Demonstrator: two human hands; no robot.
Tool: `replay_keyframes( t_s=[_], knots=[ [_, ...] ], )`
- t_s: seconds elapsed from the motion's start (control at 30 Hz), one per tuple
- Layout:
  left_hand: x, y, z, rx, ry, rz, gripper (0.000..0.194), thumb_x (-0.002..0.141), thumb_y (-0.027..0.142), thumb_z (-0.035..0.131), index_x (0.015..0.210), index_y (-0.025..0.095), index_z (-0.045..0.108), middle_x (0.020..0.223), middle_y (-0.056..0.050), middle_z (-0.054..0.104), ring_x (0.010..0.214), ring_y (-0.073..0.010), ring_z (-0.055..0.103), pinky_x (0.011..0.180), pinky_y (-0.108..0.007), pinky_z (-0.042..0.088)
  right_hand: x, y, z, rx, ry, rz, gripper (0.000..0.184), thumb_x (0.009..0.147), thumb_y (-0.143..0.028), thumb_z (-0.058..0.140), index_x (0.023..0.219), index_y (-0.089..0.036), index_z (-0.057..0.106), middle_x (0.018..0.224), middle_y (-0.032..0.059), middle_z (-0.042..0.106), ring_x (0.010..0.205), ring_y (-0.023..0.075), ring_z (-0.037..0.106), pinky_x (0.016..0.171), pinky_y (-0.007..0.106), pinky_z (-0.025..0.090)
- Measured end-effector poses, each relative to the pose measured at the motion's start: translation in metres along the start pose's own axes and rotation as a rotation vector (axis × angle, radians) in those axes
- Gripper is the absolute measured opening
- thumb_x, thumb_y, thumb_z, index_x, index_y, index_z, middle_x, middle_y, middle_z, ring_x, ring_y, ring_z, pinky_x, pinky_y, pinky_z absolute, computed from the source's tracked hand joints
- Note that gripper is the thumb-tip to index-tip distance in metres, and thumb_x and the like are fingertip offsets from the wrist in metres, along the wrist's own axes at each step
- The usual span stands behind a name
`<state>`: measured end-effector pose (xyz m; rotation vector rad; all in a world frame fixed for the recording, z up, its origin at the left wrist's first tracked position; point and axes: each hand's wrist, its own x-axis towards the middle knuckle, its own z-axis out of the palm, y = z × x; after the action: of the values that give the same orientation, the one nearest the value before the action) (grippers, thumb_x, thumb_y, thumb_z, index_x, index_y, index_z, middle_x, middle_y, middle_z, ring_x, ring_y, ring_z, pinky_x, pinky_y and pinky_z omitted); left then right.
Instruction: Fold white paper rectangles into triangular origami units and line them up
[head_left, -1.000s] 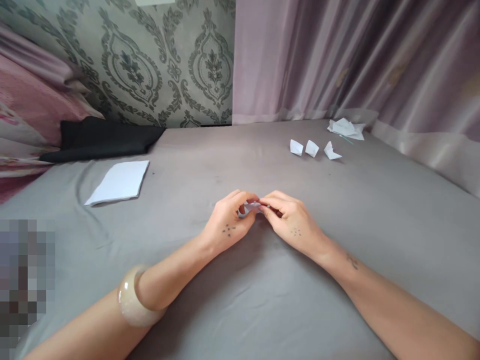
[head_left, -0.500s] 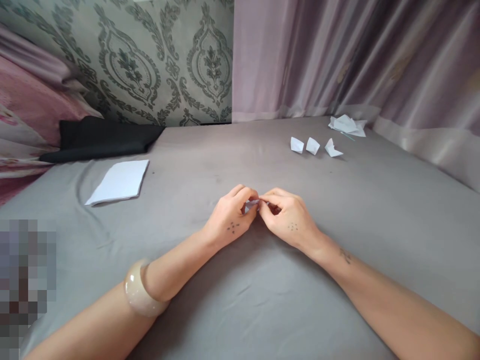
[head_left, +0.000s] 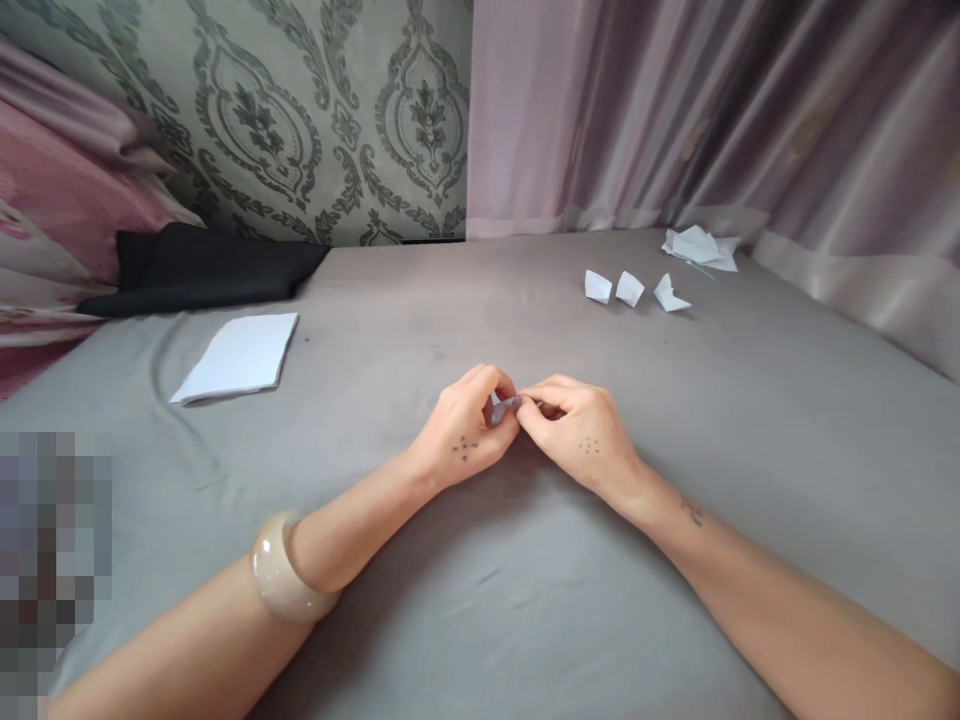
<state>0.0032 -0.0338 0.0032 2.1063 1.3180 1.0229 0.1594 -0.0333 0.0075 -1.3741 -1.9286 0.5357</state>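
Note:
In the middle of the head view, my left hand (head_left: 470, 425) and my right hand (head_left: 581, 425) meet, fingertips pinched together. Between them is a small piece of folded paper (head_left: 502, 408), mostly hidden by the fingers; only a pale sliver shows. Both hands are closed on it, just above the grey sheet (head_left: 465, 610). Beyond the right hand stand three small folded white paper pieces (head_left: 630, 289) in a row. A stack of white paper sheets (head_left: 241, 357) lies off to the left of my left hand.
A pile of loose white papers (head_left: 701, 247) lies at the back right, with a thin greenish strip (head_left: 700, 270) beside it. Folded black cloth (head_left: 210, 270) is at the back left. Purple curtains (head_left: 540, 120) hang behind, next to a patterned wall (head_left: 345, 110).
The fingers have shifted slightly around the paper, and both hands remain pinched together on it. The whole view has tilted a little; the other things stay where they were.

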Motion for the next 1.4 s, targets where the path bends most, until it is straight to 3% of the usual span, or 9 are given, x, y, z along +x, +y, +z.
replay_keyframes(
  t_s=[0.13,0.47,0.67,0.83,0.93,1.1,1.23,1.4],
  knots=[
    [-0.001,0.000,-0.001,-0.029,-0.020,-0.024,0.002,0.079,0.020,0.053,0.080,0.018,0.053,0.067,0.003,0.052,0.052,-0.0078,0.045,0.053,-0.022,0.037,-0.001,0.001,-0.001,0.018,-0.012,0.010,0.022,0.081,-0.021,0.054,0.071,-0.024,0.073,0.076,0.0010,0.067,0.063,0.0122,0.058,0.062,0.027,0.044],
    [-0.004,-0.004,-0.009,-0.150,-0.100,-0.243,0.011,0.071,0.014,0.051,0.081,0.019,0.051,0.055,0.006,0.047,0.049,-0.0086,0.043,0.047,-0.020,0.033,-0.007,0.015,-0.007,0.063,-0.098,-0.023,0.022,0.082,-0.018,0.054,0.080,-0.025,0.074,0.083,-0.0011,0.069,0.066,0.0107,0.059,0.060,0.024,0.044],
    [-0.006,-0.006,-0.012,-0.096,-0.168,-0.112,0.024,0.071,0.008,0.047,0.083,0.018,0.064,0.086,0.000,0.056,0.054,-0.0048,0.045,0.054,-0.020,0.039,-0.009,0.022,-0.005,0.004,-0.078,-0.137,0.020,0.083,-0.017,0.053,0.089,-0.023,0.071,0.082,-0.0008,0.066,0.061,0.0090,0.056,0.060,0.023,0.045],
    [-0.007,-0.008,-0.010,-0.030,-0.177,-0.039,0.022,0.073,0.008,0.047,0.077,0.017,0.067,0.086,-0.002,0.056,0.056,-0.0050,0.045,0.057,-0.020,0.040,-0.011,0.020,-0.006,-0.103,-0.107,-0.272,0.043,0.081,-0.008,0.047,0.118,-0.027,0.059,0.110,0.0022,0.061,0.066,0.0094,0.056,0.062,0.024,0.045],
    [-0.008,-0.008,-0.009,0.002,-0.175,-0.019,0.020,0.074,0.008,0.048,0.076,0.016,0.066,0.087,-0.003,0.056,0.055,-0.0047,0.046,0.057,-0.020,0.041,-0.012,0.018,-0.009,-0.182,-0.149,-0.358,0.042,0.079,-0.006,0.045,0.113,-0.027,0.059,0.115,0.0013,0.058,0.066,0.0091,0.054,0.059,0.024,0.043],
    [-0.008,-0.012,-0.012,0.067,-0.198,0.033,0.016,0.077,0.015,0.052,0.084,0.015,0.066,0.091,-0.004,0.057,0.055,-0.0054,0.047,0.056,-0.022,0.041,-0.011,0.017,-0.013,-0.382,-0.173,-0.415,0.025,0.082,-0.012,0.046,0.100,-0.021,0.061,0.109,0.0023,0.061,0.069,0.0114,0.055,0.061,0.027,0.041],
    [-0.007,-0.018,-0.022,0.120,-0.297,0.096,0.016,0.075,0.014,0.053,0.087,0.017,0.065,0.097,-0.003,0.057,0.055,-0.0055,0.045,0.057,-0.022,0.040,-0.010,0.017,-0.018,-0.476,-0.198,-0.435,0.018,0.085,-0.014,0.045,0.091,-0.018,0.061,0.101,0.0034,0.063,0.078,0.0146,0.058,0.066,0.029,0.041],
    [-0.003,-0.024,-0.029,0.092,-0.394,0.122,0.010,0.079,0.017,0.058,0.087,0.019,0.064,0.104,-0.002,0.059,0.059,-0.0057,0.048,0.061,-0.022,0.041,-0.011,0.019,-0.020,-0.507,-0.279,-0.446,0.018,0.087,-0.017,0.046,0.094,-0.019,0.063,0.097,0.0035,0.063,0.082,0.0162,0.058,0.065,0.029,0.039]
  ],
)
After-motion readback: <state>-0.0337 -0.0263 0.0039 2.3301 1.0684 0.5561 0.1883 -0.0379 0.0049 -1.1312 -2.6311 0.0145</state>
